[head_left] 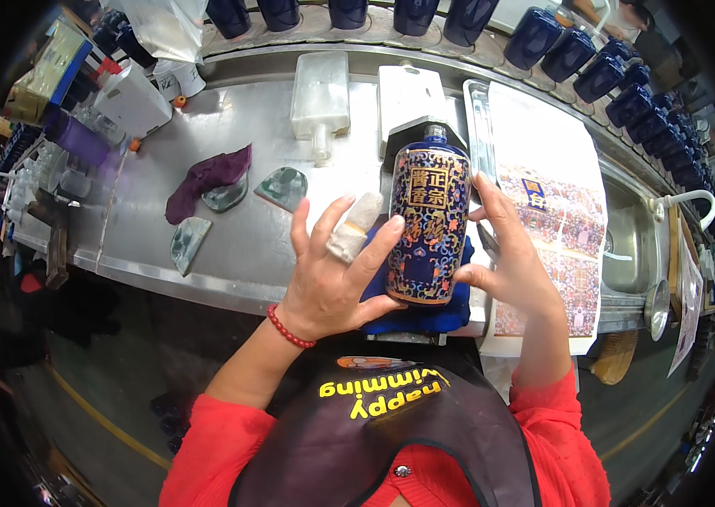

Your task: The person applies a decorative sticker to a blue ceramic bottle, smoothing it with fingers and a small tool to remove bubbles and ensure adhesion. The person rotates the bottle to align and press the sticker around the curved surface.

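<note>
A dark blue bottle (pixel 430 221) with a colourful floral pattern and gold-framed lettering lies in front of me, its neck away from me. Its lower end is over a folded blue cloth (pixel 450 314), and a dark angular support shows behind its neck. My left hand (pixel 328 275) is open at the bottle's left side, with thumb and index finger touching its edge. White wrapping covers one finger of that hand. At the right side my right hand (pixel 514 253) has its fingers stretched out and its thumb against the bottle's lower edge. A dark object beside those fingers is too hidden to name.
Patterned transfer sheets (pixel 548 279) lie on the right, before a sink (pixel 628 245). Left on the metal table are green scraper-like pieces (pixel 191 245) and a purple cloth (pixel 205 182). Behind are a clear bottle (pixel 321 93) and a row of blue bottles (pixel 533 38).
</note>
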Motion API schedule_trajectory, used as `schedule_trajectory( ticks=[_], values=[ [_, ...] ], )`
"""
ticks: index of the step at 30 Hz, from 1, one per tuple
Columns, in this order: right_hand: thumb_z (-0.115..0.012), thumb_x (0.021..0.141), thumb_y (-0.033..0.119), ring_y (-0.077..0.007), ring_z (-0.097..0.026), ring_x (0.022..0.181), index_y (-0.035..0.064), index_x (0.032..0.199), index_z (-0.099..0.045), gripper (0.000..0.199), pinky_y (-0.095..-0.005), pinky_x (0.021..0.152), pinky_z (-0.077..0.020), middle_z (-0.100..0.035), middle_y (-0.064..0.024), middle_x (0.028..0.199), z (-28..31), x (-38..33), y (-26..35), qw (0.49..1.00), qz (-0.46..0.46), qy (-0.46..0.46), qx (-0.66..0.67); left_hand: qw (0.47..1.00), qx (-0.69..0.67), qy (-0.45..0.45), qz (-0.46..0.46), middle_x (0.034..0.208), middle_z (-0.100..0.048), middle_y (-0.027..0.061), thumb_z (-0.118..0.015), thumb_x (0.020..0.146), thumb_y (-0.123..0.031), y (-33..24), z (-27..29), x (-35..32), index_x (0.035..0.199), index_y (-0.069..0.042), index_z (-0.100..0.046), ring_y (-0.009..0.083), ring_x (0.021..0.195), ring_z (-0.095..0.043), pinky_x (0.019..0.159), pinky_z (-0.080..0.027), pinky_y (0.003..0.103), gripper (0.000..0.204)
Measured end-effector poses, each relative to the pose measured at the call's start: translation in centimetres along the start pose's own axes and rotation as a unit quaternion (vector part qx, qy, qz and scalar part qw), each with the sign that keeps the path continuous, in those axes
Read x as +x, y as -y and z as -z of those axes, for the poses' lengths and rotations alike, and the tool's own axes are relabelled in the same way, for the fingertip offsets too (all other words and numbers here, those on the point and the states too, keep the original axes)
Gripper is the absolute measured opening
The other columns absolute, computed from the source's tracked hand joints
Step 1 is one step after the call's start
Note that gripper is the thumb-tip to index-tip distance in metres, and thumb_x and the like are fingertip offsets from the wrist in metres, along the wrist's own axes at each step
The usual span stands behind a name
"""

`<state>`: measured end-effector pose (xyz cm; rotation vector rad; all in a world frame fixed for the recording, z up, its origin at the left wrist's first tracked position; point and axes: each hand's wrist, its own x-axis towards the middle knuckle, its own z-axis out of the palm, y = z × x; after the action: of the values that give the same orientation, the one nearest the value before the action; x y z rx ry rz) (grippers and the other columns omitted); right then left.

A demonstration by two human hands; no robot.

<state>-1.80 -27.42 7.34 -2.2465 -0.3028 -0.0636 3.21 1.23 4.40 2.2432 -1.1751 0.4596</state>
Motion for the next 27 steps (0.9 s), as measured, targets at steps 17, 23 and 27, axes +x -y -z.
schedule_trajectory(
  ticks=[17,23,27],
  values=[
    [-0.086,0.058,0.068,-0.0436,-0.044,0.141,0.0142,0.164,-0.025,0.133,-0.0504,0.11,-0.0471,-0.026,-0.0222,0.163,0.7,1.4,1.0,0.993,-0.021,0.041,-0.112,0.974,-0.218,0.004,0.058,0.152,-0.045,0.0224,-0.06,0.088,-0.074,3.2,-3.7,3.8,0.161,-0.011,-0.034,0.0416,0.141,-0.039,0.119,-0.014,0.058,0.101],
    [-0.089,0.057,0.065,-0.0396,-0.049,0.137,0.0138,0.165,-0.022,0.137,-0.0489,0.108,-0.0485,-0.027,-0.0221,0.163,0.9,1.7,1.3,0.996,-0.033,0.032,-0.076,0.973,-0.22,0.018,0.068,0.155,-0.042,0.0229,-0.062,0.084,-0.077,3.6,-3.5,4.3,0.162,-0.01,-0.029,0.0411,0.145,-0.036,0.12,-0.015,0.056,0.108],
    [-0.092,0.065,0.054,-0.0469,-0.041,0.142,0.0073,0.163,-0.021,0.13,-0.0499,0.11,-0.0464,-0.031,-0.029,0.158,1.2,2.2,1.0,0.996,0.006,0.056,-0.066,0.976,-0.201,0.062,0.059,0.16,-0.036,0.0245,-0.059,0.084,-0.08,4.4,-3.2,4.4,0.163,-0.006,-0.027,0.0413,0.149,-0.032,0.123,-0.017,0.05,0.112]
  ],
)
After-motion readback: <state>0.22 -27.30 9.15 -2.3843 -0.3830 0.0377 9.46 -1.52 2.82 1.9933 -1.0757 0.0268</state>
